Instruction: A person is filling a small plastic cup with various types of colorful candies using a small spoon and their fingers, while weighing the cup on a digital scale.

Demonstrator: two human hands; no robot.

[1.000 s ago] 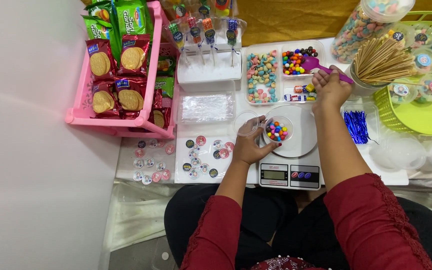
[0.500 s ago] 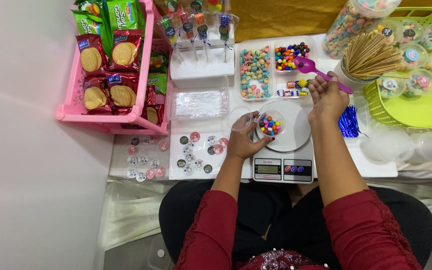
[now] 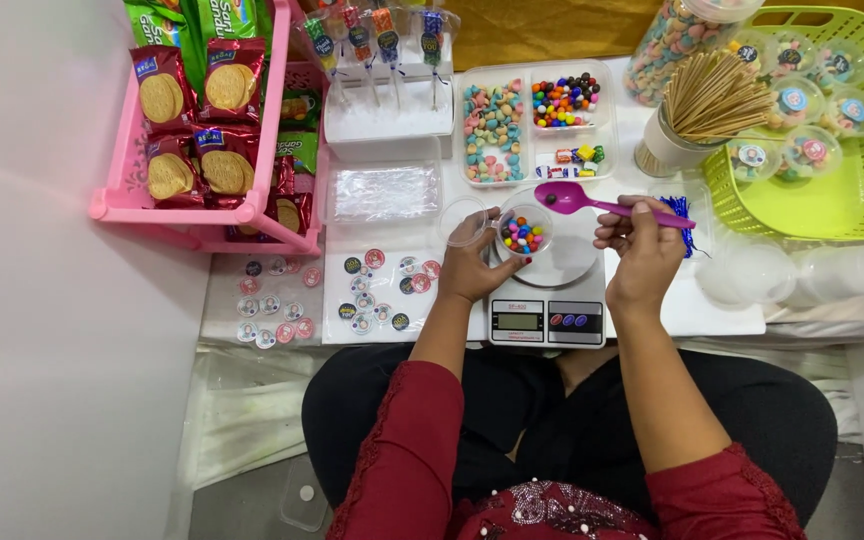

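My left hand (image 3: 472, 268) grips a small clear cup (image 3: 524, 230) of coloured candy beads that rests on the white round pan of a kitchen scale (image 3: 549, 318). A clear lid (image 3: 463, 220) lies just left of the cup, beside my fingers. My right hand (image 3: 640, 250) holds a purple plastic spoon (image 3: 574, 198) by its handle. The spoon's bowl carries a dark candy and hovers just right of and above the cup. Behind stands a divided clear tray (image 3: 607, 125) with pastel marshmallows, coloured beads and small wrapped sweets.
A pink rack (image 3: 117, 205) of biscuit packets is at the left. Round stickers (image 3: 382, 290) lie on white sheets in front. A green basket (image 3: 852, 215) of filled cups, a cup of wooden sticks (image 3: 707, 100), a candy jar (image 3: 674, 40) and stacked clear cups (image 3: 802, 272) are at the right.
My right hand drew the purple spoon back from the candy tray toward me and down to beside the cup. My left hand stayed on the cup. The view shifted a little.
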